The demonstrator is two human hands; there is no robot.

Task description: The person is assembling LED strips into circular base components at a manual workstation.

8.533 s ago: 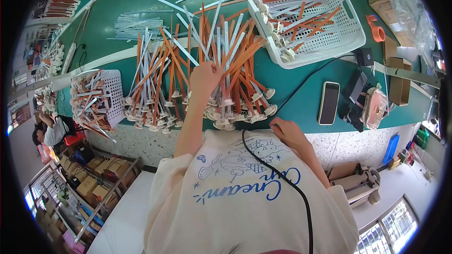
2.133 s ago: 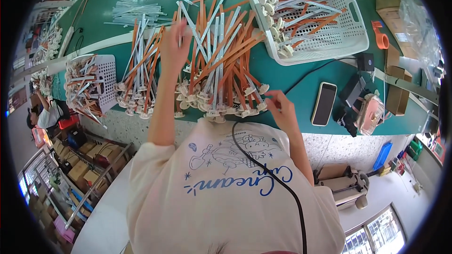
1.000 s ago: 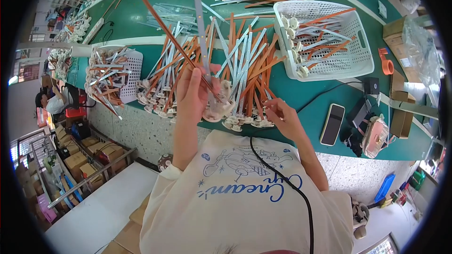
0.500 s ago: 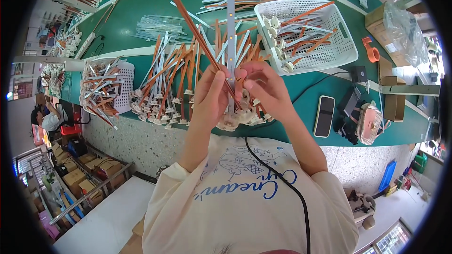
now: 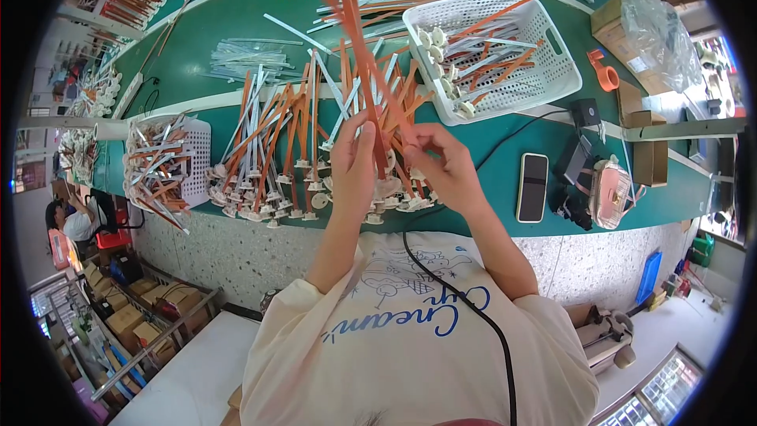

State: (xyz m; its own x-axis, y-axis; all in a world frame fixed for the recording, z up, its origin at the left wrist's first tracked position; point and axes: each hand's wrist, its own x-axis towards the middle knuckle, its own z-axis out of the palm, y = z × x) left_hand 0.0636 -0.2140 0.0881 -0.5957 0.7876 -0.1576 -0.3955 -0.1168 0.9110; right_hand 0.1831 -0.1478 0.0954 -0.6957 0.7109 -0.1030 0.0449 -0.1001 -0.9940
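Orange wires (image 5: 371, 71) over green bench (image 5: 489, 138); speckled floor (image 5: 236, 256) below.

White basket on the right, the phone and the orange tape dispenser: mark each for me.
White basket (image 5: 552, 79), head view, on its right mesh wall.
Phone (image 5: 532, 187), head view, middle of its dark screen.
Orange tape dispenser (image 5: 604, 79), head view, on its orange body.
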